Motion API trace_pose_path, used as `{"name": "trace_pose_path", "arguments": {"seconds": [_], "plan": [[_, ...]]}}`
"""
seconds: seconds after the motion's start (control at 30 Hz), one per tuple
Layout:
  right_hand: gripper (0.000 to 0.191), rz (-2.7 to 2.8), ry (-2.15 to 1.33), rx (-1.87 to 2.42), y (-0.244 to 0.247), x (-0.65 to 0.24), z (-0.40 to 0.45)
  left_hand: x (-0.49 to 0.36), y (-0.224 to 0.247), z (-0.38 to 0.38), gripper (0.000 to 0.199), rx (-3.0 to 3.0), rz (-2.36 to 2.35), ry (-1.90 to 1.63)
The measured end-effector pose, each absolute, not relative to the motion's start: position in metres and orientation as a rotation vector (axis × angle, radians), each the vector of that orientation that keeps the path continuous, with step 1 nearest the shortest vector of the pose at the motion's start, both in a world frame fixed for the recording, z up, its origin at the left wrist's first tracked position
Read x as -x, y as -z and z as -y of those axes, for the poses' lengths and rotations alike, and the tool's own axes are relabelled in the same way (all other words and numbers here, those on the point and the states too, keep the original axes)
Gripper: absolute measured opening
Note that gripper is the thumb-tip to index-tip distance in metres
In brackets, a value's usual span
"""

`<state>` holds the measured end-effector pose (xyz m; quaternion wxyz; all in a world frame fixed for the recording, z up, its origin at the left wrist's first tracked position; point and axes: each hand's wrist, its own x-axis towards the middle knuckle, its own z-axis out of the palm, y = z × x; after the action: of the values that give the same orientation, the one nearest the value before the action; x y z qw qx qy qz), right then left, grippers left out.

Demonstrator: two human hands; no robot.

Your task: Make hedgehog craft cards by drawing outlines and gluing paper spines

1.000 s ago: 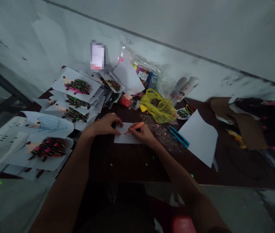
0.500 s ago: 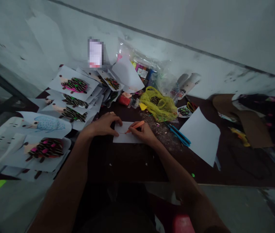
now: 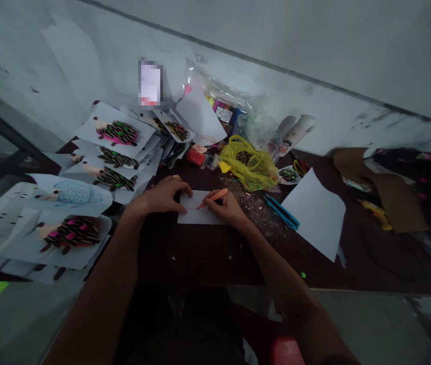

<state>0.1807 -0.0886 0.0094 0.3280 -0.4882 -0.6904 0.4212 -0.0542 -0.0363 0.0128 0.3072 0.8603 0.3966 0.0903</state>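
Observation:
A small sheet of white paper (image 3: pixel 196 218) lies on the dark table in front of me. My right hand (image 3: pixel 231 209) grips an orange pen (image 3: pixel 221 194), its tip down on the sheet by a faint curved line. On the paper's left edge rest the thumb and fingertips of my left hand (image 3: pixel 165 195); the fingers are apart and hold nothing. Part of the sheet's right side is hidden under my right hand.
Stacked sheets with hedgehog pictures (image 3: pixel 116 133) fill the left side. A yellow plastic bag (image 3: pixel 251 165) sits behind my right hand. To the right are blue-handled scissors (image 3: pixel 282 212), a larger white sheet (image 3: pixel 317 213) and brown cardboard (image 3: pixel 399 203).
The pen tip has crept very slightly to the right on the paper. My left hand keeps its place on the sheet.

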Motion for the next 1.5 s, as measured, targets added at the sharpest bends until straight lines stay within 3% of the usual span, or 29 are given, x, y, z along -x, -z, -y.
{"name": "trace_pose_path", "arguments": {"seconds": [1.5], "plan": [[0.019, 1.751, -1.047, 1.334, -0.0081, -0.1858, 0.0874, 0.0480, -0.0161, 0.0433, 0.048, -2.337, -1.123, -0.237]]}}
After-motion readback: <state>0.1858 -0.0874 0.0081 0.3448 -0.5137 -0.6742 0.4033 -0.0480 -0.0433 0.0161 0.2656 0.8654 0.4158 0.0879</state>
